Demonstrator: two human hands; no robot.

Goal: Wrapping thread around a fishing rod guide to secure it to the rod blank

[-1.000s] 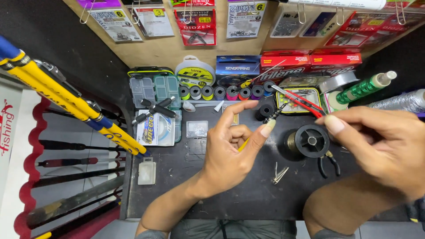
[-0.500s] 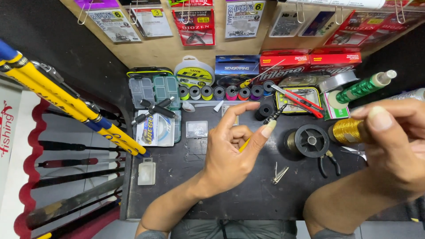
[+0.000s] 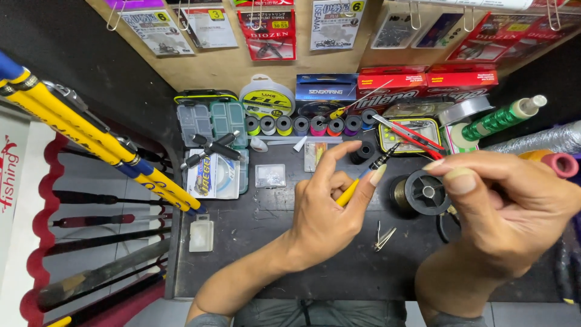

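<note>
From my remote view, my left hand [image 3: 327, 212] is raised over the dark bench [image 3: 266, 266], its grip pinching a thin yellow-handled tool [image 3: 357, 184] between thumb and fingers, the black tip pointing up and right toward the black spool [image 3: 423, 192]. The tool is off the bench, held in the air just left of that spool.

What has just changed is on the right. Half a second back my right hand [image 3: 508, 212] showed a golden thread spool in its fingers; now that spool is hidden or gone from view, and the hand has curled inward with thumb and forefinger pressed together. I cannot tell whether anything thin is pinched between them. A second ago the hand sat higher, nearer the red cutter [image 3: 408, 134].

The left hand has hardly moved across all three views. I judge the work is fine handling between the two hands, with the tool as the steady point.

Small metal clips [image 3: 383, 236] lie on the bench between my wrists.
</note>
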